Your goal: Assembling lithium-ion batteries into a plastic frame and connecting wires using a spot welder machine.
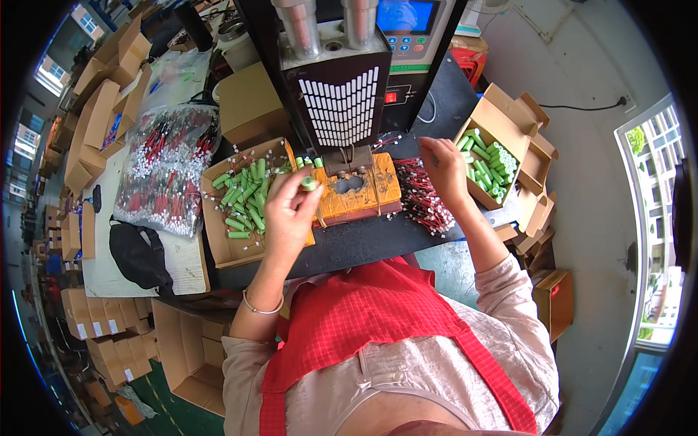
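Observation:
Between thumb and fingers, my left hand [289, 212] pinches a green cylindrical battery cell [310, 184], its end facing up. It is just left of a worn yellow block [388, 184] with a dark recess, under the welding head [349, 161] of a bench machine. My right hand [445, 173] is raised over a bundle of red and black wires with white connectors [422, 198]; its fingers are curled together, and what they hold, if anything, is too small to tell. An open cardboard box of green cells [488, 164] lies just right of it.
Left of the block, a cardboard tray [218, 251] holds loose green cells with wires. The black machine [338, 102] with a blue screen [406, 16] rises at the back. Further left lie bagged wire leads [171, 167] and a black pouch [138, 254]. Cardboard boxes [193, 349] stand below.

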